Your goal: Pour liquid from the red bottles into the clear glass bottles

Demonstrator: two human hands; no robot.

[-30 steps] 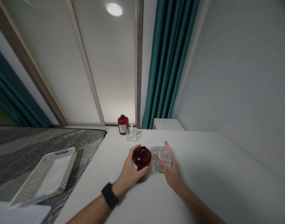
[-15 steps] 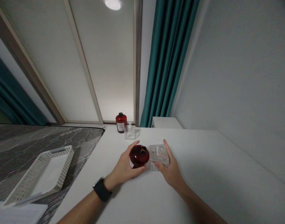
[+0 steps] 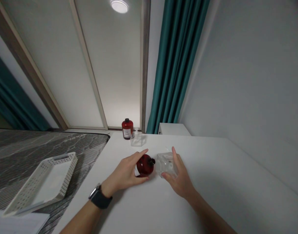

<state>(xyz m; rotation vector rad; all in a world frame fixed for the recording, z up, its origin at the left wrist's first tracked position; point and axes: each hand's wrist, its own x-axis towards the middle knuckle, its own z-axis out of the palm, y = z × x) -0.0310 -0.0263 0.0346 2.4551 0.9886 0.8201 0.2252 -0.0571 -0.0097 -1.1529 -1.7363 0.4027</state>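
My left hand [image 3: 124,170] is wrapped round a dark red bottle [image 3: 144,165] with a white label. That bottle tilts to the right, its black neck pointing at a clear square bottle [image 3: 165,163]. The clear bottle is gripped by my right hand [image 3: 179,177], thumb in front and fingers behind; it leans somewhat to the left. Whether the two bottles touch I cannot tell. Farther back on the white table stand another red bottle [image 3: 127,129] with a black cap and a second clear square bottle [image 3: 136,138].
A white perforated basket [image 3: 66,182] lies left of the white table [image 3: 139,211], above a dark patterned floor. Papers [image 3: 22,222] show at the lower left. Beyond the table are a white cabinet [image 3: 174,129], a teal curtain [image 3: 178,65] and a wall at right.
My left hand has tipped the held red bottle to the right, so its neck now points at the clear bottle. The clear bottle in my right hand has tilted to the left.
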